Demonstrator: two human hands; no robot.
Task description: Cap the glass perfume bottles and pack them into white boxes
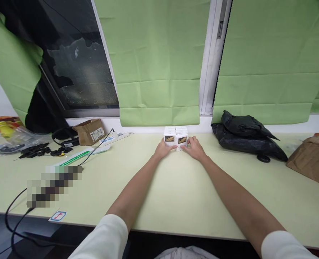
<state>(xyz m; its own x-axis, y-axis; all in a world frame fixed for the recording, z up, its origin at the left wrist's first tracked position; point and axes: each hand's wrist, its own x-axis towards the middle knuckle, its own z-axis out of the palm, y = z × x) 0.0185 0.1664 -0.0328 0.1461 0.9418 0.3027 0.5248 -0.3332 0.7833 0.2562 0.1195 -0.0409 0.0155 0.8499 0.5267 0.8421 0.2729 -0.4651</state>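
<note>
Your left hand (164, 149) and right hand (196, 148) grip white boxes (177, 136) from either side, thumbs across front. Boxes packed together on tabletop (175, 194), near middle of far edge. Black bags (245, 138) farther right along far edge; brown package (311, 160) by right edge. Small carton (90, 132) near far edge, well left of your hands.

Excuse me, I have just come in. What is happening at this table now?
A person has both arms stretched out over the pale table, with the left hand and right hand on either side of a small group of white boxes. Both thumbs are at the front. The boxes stand close together near the wall, below the green curtain. Black plastic packages lie to the right.
</note>
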